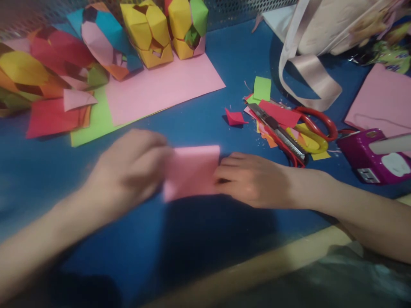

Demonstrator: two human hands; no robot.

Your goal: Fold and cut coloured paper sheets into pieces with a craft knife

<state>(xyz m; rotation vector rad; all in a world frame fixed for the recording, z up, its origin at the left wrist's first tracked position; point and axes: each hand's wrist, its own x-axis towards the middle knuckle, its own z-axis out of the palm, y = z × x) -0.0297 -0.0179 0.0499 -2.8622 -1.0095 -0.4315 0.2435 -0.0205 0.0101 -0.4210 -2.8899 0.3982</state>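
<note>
A small pink sheet of paper [194, 171] lies between my two hands on the blue tabletop [208, 239]. My left hand [138, 160], blurred by motion, is closed at the sheet's left edge with its fingers curled. At the right edge, my right hand [245, 179] has its fingers bent and pressed together on the paper. The thumbs and the tips of the fingers are mostly hidden. Right of the sheet, a snippet of red paper [236, 116] rests near a box cutter [276, 130] and red-handled scissors [321, 122], among colored paper scraps.
Folded paper shapes [147, 32] stand in a row at the back left, several on pink and green sheets [167, 92]. A purple device [362, 158], a pale ribbon [316, 81] and more pink paper [382, 100] are at the right. The table's pale edge [257, 273] runs across the front.
</note>
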